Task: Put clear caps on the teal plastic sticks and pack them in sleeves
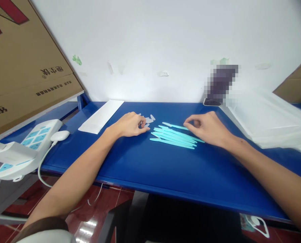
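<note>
Several turquoise eyebrow razors (174,137) lie in a loose, overlapping row on the blue table. The rearmost razor (174,126) is a little apart from the others, and its right end meets the pinched thumb and forefinger of my right hand (207,126). To the left of the razors, my left hand (131,124) is curled over a small pile of translucent plastic caps (150,118). A single cap (146,125) shows between its thumb and forefinger; the fingers partly cover the pile.
A white paper strip (102,116) lies at the back left. Further left are a power strip (36,138) with a white charger (13,155) and a large cardboard box (21,64). White plastic sheeting (269,118) covers the right side. A pixelated phone-like object (220,86) leans on the wall.
</note>
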Demonstrator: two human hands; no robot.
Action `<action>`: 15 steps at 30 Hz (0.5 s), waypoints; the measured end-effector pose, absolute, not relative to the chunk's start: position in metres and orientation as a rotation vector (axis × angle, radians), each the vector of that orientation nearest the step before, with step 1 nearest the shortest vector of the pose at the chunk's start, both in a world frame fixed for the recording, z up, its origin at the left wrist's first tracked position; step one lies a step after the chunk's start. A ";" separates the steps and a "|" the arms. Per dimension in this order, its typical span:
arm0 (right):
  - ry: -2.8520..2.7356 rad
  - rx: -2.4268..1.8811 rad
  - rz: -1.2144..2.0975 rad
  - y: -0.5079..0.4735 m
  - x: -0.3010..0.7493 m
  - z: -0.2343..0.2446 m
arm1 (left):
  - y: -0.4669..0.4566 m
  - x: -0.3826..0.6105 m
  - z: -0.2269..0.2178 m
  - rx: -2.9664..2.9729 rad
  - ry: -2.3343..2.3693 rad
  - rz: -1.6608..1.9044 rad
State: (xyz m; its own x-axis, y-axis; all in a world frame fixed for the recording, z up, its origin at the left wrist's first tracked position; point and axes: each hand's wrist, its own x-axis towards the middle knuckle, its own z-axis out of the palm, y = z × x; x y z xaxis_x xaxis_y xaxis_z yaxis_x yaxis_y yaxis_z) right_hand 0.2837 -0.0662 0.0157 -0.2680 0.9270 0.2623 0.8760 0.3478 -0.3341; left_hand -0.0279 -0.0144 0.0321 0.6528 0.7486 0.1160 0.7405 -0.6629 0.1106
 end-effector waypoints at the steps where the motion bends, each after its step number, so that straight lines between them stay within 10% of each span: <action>1: -2.240 -1.585 0.233 -0.069 0.283 0.020 | -0.015 -0.028 0.033 2.810 1.275 0.193; 15: -2.307 -1.406 0.473 -0.070 0.290 0.025 | -0.003 -0.032 0.018 2.688 1.064 0.480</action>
State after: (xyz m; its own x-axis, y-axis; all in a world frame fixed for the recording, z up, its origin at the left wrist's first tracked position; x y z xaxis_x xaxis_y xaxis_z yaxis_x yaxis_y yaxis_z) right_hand 0.2897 -0.0705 0.0247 -0.4166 0.8955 0.1565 0.7619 0.4378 -0.4773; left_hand -0.0319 -0.0034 0.0182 0.6862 0.6929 0.2213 0.6242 -0.7172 0.3100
